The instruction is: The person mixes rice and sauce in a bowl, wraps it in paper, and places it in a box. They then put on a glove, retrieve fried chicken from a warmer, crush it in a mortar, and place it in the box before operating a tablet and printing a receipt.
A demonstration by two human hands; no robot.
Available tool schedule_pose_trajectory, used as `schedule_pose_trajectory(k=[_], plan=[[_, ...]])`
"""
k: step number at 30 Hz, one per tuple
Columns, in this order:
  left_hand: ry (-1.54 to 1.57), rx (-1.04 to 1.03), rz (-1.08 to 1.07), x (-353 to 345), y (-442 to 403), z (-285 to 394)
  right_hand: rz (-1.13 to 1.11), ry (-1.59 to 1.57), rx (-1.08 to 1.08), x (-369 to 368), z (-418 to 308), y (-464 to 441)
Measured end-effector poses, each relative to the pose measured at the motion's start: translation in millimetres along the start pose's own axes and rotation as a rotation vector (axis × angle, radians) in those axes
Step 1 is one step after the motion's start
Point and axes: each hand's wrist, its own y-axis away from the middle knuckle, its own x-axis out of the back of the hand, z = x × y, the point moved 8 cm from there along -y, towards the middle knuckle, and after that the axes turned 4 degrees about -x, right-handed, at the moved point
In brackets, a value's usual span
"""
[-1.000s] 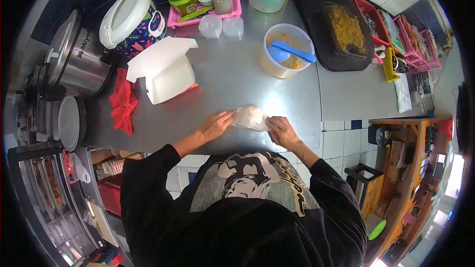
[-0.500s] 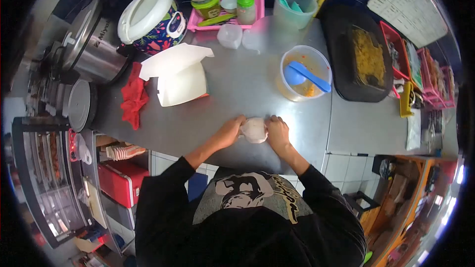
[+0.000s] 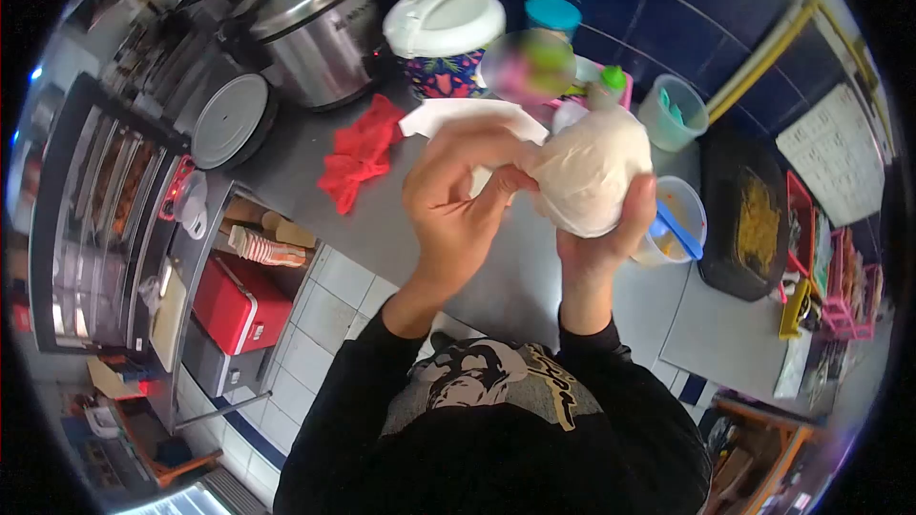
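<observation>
A rounded white wrapped bundle (image 3: 593,172) is held up close to the camera, above the steel counter. My left hand (image 3: 468,195) pinches the bundle's gathered left end between thumb and fingers. Around its lower right side, my right hand (image 3: 611,238) cups the bundle, thumb up. Behind my left hand, a white open box (image 3: 458,114) is partly hidden. The tub (image 3: 676,219) with a blue scoop (image 3: 679,229) stands just right of my right hand.
A red cloth (image 3: 361,154) lies on the steel counter (image 3: 305,167). Behind stand a steel cooker (image 3: 324,48), a floral rice container (image 3: 444,67) and a greenish tub (image 3: 673,114). A black tray (image 3: 744,219) of brown food is at the right.
Both hands have lifted the wrapped bundle from the counter toward the camera. My right hand has shifted from its side to cupping it. The view has turned toward the left.
</observation>
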Motion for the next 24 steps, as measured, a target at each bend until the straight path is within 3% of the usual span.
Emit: schedule_pose_trajectory(k=[2, 5, 7, 10, 13, 15, 16, 19, 20, 22, 24], plan=[[0.072, -0.121, 0.235, 34.6, 1.2, 0.6, 0.103, 0.159, 0.270, -28.8, -2.1, 15.4], [-0.006, -0.032, 0.200, 68.4, 10.9, -1.5, 0.189, 0.327, 0.545, -59.5, 16.5, 40.3], [-0.054, 0.205, 0.218, 81.1, 24.4, -9.3, 0.212, 0.467, 0.650, -78.3, 33.2, 50.9], [-0.059, 0.214, 0.218, 103.6, 35.9, 0.6, 0.122, 0.426, 0.553, -98.5, 65.7, 61.3], [-0.099, 0.375, 0.155, 136.9, 54.0, -16.5, 0.003, 0.409, 0.435, -108.1, 106.9, 67.3], [0.147, 0.504, 0.197, 159.2, 76.6, -48.2, -0.047, 0.429, 0.326, -115.9, 130.4, 71.2], [0.270, 0.562, 0.216, 169.2, 87.9, -64.8, -0.016, 0.672, 0.333, -116.9, 133.9, 77.4], [0.457, 0.761, 0.112, 193.8, 121.8, -100.6, -0.025, 0.645, 0.117, -105.3, 180.1, 75.4], [0.373, 0.783, -0.021, 204.5, 137.4, -116.3, 0.018, 0.590, -0.002, -88.6, 204.6, 69.3], [0.208, 0.863, -0.029, 232.5, 149.6, -97.6, 0.229, 0.576, -0.152, -34.6, 252.6, 43.5], [0.188, 0.947, 0.018, 268.9, 168.3, -75.9, 0.472, 0.694, -0.072, 10.2, 267.5, 8.2]])
